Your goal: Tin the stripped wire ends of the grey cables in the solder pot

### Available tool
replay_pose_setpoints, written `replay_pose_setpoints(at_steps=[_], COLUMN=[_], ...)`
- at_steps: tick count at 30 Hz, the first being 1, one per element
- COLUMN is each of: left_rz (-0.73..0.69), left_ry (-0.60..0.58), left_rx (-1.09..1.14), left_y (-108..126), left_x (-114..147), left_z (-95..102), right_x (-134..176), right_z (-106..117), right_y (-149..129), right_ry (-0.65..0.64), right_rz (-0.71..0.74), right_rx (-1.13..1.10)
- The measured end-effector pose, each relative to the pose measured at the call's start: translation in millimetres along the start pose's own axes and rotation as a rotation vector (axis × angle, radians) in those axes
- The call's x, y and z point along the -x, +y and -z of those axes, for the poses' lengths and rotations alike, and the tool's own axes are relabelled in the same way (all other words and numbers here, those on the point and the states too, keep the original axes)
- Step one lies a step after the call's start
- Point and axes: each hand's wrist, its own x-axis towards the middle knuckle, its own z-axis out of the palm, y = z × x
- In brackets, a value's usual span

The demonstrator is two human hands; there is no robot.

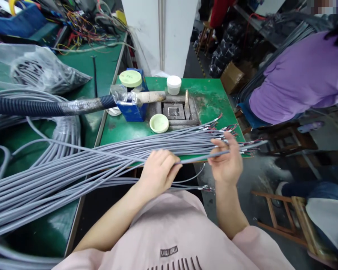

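My left hand (159, 169) is closed around a single grey cable (195, 159) near the front edge of the green table. Further along it, my right hand (227, 159) has the same cable across its fingers, thumb side up, close to the cable's end. Just behind both hands lies a thick bundle of grey cables (121, 150), running from the left toward the right. Their stripped ends (232, 129) show thin coloured wires and white tags. A few more cables (186, 186) hang below the table edge, in front of my body.
Behind the bundle stand a solder pot (174, 111), a small pale green bowl (159, 123), a white lidded jar (174, 85) and a blue box (132, 108). A black corrugated hose (45, 105) reaches in from the left. A person in purple (301, 78) sits at the right.
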Motion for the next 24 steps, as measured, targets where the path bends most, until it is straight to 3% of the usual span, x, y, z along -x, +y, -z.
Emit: replay_pose_setpoints(at_steps=[2, 4, 6, 8, 10, 13, 16, 19, 22, 24], left_rz=[0.048, 0.166, 0.292, 0.381, 0.45, 0.598, 0.703, 0.734, 0.74, 0.748], left_ry=[-0.145, -0.239, -0.201, -0.08, 0.041, 0.175, 0.232, 0.192, 0.131, 0.167], left_rx=[0.146, 0.312, 0.531, 0.78, 0.99, 1.164, 1.231, 1.293, 1.356, 1.373], left_y=[2.3, 0.2, -2.8, -4.5, -5.0, -6.2, -7.4, -4.9, 1.4, 4.6], left_x=[12.7, 20.8, 22.3, 18.6, 12.9, 7.2, 8.1, 11.5, 12.8, 12.0], left_z=[-1.6, -7.1, -11.8, -12.6, -10.2, -5.0, -3.1, -6.6, -13.5, -17.3], right_x=[-1.0, 6.8, 18.4, 29.1, 36.9, 43.0, 43.2, 40.4, 38.4, 37.6], right_z=[4.4, 7.8, 9.5, 8.8, 5.8, 0.7, -2.3, -6.1, -13.1, -18.2], right_y=[-17.5, -24.8, -21.7, -12.4, -2.5, 6.0, 6.5, 4.6, 4.0, 4.8], right_ry=[0.107, 0.049, -0.223, -0.536, -0.755, -0.943, -1.061, -1.088, -0.93, -0.843], right_rz=[0.243, 0.379, 0.303, 0.156, 0.06, -0.028, -0.074, -0.062, -0.016, -0.019], right_rx=[0.048, 0.195, 0.472, 0.75, 0.917, 1.007, 1.026, 0.937, 0.824, 0.766])
